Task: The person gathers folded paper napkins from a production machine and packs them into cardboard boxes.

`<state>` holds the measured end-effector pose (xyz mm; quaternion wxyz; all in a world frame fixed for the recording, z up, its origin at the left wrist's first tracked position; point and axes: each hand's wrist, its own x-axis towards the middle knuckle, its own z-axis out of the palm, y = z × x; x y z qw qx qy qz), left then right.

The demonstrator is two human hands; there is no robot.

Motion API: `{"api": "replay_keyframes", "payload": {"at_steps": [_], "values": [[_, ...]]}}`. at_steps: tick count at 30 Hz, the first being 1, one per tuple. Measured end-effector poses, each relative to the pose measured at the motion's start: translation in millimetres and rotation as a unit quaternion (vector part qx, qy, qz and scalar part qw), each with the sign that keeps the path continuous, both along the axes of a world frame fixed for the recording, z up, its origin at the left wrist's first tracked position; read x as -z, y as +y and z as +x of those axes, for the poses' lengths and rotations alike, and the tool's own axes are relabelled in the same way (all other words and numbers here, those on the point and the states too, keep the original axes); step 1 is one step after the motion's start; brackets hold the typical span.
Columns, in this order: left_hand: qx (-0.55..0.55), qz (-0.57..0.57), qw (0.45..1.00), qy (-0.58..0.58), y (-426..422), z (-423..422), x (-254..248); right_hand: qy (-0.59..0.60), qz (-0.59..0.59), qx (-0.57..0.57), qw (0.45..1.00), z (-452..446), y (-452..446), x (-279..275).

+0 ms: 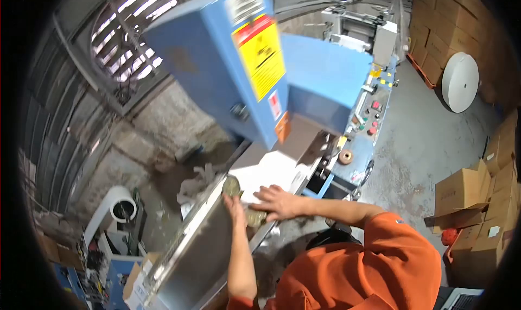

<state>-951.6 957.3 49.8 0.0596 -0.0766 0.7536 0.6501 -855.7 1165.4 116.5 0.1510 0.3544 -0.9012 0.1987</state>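
Note:
My left hand (235,211) has its fingers stretched out at the metal channel's left edge. Its fingertips touch a round greenish-brown object (231,187); no grip around it is visible. My right hand (279,202) is spread palm down, fingers apart, at the lower edge of white sheet material (271,171). A second yellowish-brown object (255,218) lies just below this hand, between my two hands; what it is cannot be made out. The sheet material lies in the channel (201,261), below a tall blue machine housing (239,65) with a yellow label.
A control panel with buttons (372,114) runs along the machine's right side. Cardboard boxes (461,190) and a large white roll (460,83) stand on the right. At the lower left are another white roll (103,212) and blue equipment (119,269).

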Motion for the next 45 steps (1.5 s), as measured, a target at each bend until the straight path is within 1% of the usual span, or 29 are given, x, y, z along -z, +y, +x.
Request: {"api": "replay_keyframes", "payload": {"at_steps": [2,4,5,6,8,9,10,13,14,15,16,17,19,20,23,24,27,28,29,30,31,32,34,35,36,37,38,41,45], "values": [[0.002,0.048,0.999,0.000,-4,1,-1,0.022,-0.012,-0.035,0.999,3,29,-6],[-0.029,0.082,0.994,-0.071,-12,5,-2,-0.017,-0.021,-0.060,0.998,13,69,-21],[-0.008,0.101,0.994,-0.048,-18,6,2,-0.056,-0.025,-0.069,0.996,19,93,-32],[-0.027,0.051,0.998,-0.018,-28,-1,23,-0.061,-0.036,-0.069,0.995,22,116,-26],[-0.056,-0.178,0.981,0.042,-17,-3,14,-0.036,-0.050,-0.049,0.997,35,161,-10],[-0.074,-0.169,0.983,0.003,-12,-9,11,-0.065,-0.064,-0.045,0.995,43,183,-4],[0.041,0.112,0.975,0.185,-2,-13,13,-0.095,-0.078,-0.042,0.992,51,202,3],[0.136,0.352,0.864,0.334,26,3,-9,-0.163,-0.087,0.014,0.983,80,246,8],[0.015,-0.058,0.973,0.221,33,7,-11,-0.185,-0.094,0.018,0.978,86,257,13],[-0.108,-0.457,0.881,0.062,42,14,-22,-0.187,-0.097,0.016,0.977,91,265,20],[-0.090,-0.479,0.873,-0.035,45,19,-37,-0.191,-0.102,0.027,0.976,95,271,29],[-0.090,-0.481,0.871,-0.037,55,25,-57,-0.196,-0.104,0.038,0.974,100,277,34],[-0.185,-0.493,0.850,-0.008,72,36,-82,-0.203,-0.106,0.039,0.973,107,287,36],[-0.213,-0.473,0.850,0.087,47,32,-56,-0.208,-0.101,0.051,0.972,111,291,36],[-0.238,-0.479,0.825,0.182,51,66,-63,-0.215,-0.085,0.060,0.971,126,306,40],[-0.250,-0.412,0.850,0.213,66,83,-73,-0.219,-0.078,0.062,0.971,132,310,40],[-0.239,-0.383,0.842,0.295,82,137,-61,-0.263,-0.043,0.067,0.961,155,327,47],[-0.249,-0.314,0.882,0.249,99,163,-59,-0.224,-0.059,0.074,0.970,166,334,59],[-0.259,-0.242,0.914,0.197,120,188,-65,-0.251,-0.027,0.082,0.964,180,344,72],[-0.246,-0.350,0.859,0.281,117,207,-30,-0.280,0.009,0.089,0.956,195,357,85],[-0.263,-0.295,0.868,0.300,146,234,-27,-0.333,0.055,0.117,0.934,214,371,91],[-0.204,-0.380,0.839,0.332,152,256,-10,-0.378,0.068,0.141,0.913,235,389,104],[-0.058,-0.396,0.897,0.186,162,309,47,-0.453,0.090,0.200,0.864,286,428,133],[0.040,-0.395,0.917,0.029,175,327,65,-0.486,0.103,0.235,0.836,315,452,147],[0.192,-0.432,0.881,0.026,183,349,77,-0.516,0.109,0.275,0.804,345,478,167],[0.370,-0.325,0.869,-0.044,176,357,140,-0.546,0.114,0.314,0.768,376,506,188],[0.445,-0.313,0.836,-0.066,186,370,157,-0.559,0.105,0.350,0.745,407,533,203],[0.511,-0.349,0.778,-0.106,218,398,181,-0.568,0.008,0.491,0.660,476,583,209],[0.518,-0.415,0.747,-0.043,265,371,197,-0.552,-0.071,0.550,0.622,513,632,206]]}}
